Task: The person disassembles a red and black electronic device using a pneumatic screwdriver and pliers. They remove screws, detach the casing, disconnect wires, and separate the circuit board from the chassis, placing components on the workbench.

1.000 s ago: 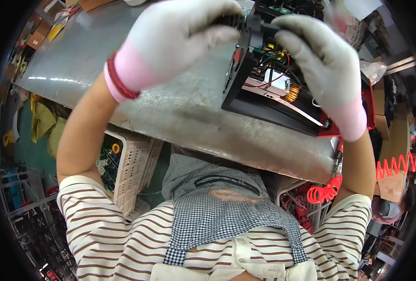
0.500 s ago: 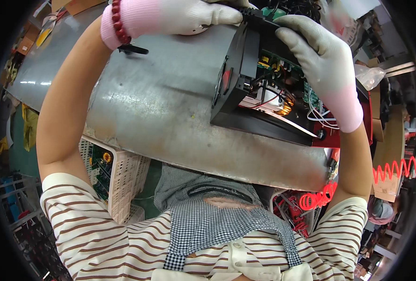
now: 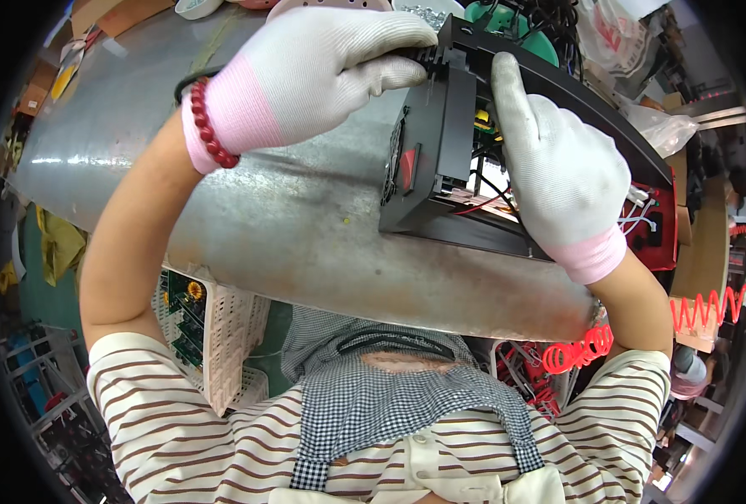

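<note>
At top corner of case (image 3: 455, 126) on bench (image 3: 306, 235), pinching black piece (image 3: 430, 55) in nearly closed left hand (image 3: 310, 76); right hand (image 3: 562, 168) over case, index straight, rest curled, can't tell if gripping.

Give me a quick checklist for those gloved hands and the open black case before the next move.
1. Left hand and right hand both gloved: ok.
2. Black case resting on the metal bench: ok.
3. Left hand pinching firmly at the case's corner: cannot tell.
4. View into the case unblocked: not ok, the right hand covers much of the opening.
5. Wrists bare of jewellery: not ok, a red beaded bracelet circles the left one.
6. Red coiled hose apart from the case: ok.
</note>
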A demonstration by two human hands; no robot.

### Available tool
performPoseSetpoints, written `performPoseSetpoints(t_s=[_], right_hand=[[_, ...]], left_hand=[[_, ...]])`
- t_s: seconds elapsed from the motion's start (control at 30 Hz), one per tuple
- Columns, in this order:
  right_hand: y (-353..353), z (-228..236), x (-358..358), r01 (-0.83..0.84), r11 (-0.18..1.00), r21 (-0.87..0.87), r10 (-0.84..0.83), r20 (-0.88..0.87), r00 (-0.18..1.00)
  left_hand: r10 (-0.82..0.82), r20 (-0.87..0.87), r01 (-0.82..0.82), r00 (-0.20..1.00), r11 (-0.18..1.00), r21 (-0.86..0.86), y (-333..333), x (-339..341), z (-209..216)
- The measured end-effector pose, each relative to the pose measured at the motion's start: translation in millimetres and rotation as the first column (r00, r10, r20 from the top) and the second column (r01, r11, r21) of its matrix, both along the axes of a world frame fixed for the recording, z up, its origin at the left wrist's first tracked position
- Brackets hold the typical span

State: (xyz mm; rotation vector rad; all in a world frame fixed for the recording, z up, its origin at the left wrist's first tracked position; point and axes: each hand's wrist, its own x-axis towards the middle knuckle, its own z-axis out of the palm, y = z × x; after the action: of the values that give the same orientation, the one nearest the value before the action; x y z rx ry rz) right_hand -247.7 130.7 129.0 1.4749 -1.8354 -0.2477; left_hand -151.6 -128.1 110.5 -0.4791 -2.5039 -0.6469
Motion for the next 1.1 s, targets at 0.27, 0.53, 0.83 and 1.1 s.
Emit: performPoseSetpoints(t_s=[0.27,0.53,0.83,1.1], right_hand=[[8.1,1.4,0.9,-0.028,0.993,-0.114,0.051,0.202,0.978],[71.6,-4.6,28.2,0.569,0.752,-0.333,0.579,0.747,-0.328],[66.7,-49.1,31.1,0.633,0.492,-0.598,0.825,0.089,-0.558],[73.7,-41.5,42.8,0.612,0.494,-0.617,0.852,0.483,-0.201]], left_hand=[[0.002,0.215,-0.085,0.977,0.922,0.379,23.0,19.3,-8.0],[0.003,0.529,-0.277,0.848,0.854,0.44,27.4,59.9,23.1],[0.141,0.161,-0.17,0.977,0.968,0.184,84.4,46.9,63.3],[0.041,0.323,0.002,0.946,0.991,-0.132,121.6,1.8,65.6]])
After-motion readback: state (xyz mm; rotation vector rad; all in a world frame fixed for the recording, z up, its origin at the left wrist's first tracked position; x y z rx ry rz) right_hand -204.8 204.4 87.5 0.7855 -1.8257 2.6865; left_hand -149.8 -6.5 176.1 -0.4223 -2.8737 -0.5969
